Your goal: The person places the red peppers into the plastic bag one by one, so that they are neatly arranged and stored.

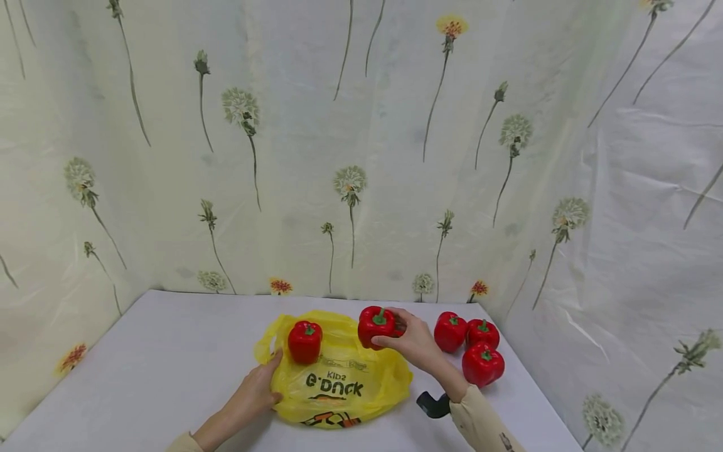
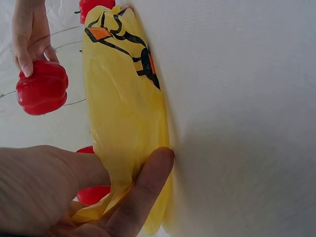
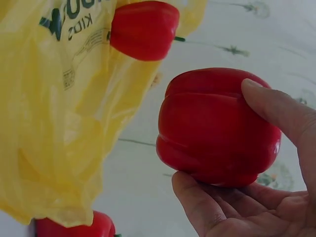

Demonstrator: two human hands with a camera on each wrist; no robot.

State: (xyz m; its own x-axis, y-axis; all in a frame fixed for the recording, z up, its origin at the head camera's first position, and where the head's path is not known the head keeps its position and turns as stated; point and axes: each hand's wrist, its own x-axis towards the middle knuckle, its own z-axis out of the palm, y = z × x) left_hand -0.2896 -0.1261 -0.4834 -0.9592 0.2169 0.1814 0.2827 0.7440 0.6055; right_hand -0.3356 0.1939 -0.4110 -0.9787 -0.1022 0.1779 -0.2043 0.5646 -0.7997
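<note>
A yellow plastic bag with dark lettering lies on the table. My left hand grips its left edge, and in the left wrist view the plastic passes between thumb and fingers. Above the bag's far right part, my right hand holds a red bell pepper with a green stem. The right wrist view shows thumb and fingers round this pepper from the side. Another red bell pepper stands upright against the yellow plastic at the bag's left end, close to my left fingertips.
Three more red bell peppers, one at the left, one at the back and one in front, cluster at the table's right side. A black curved piece shows beside my right forearm. Flower-patterned curtain hangs behind the white table.
</note>
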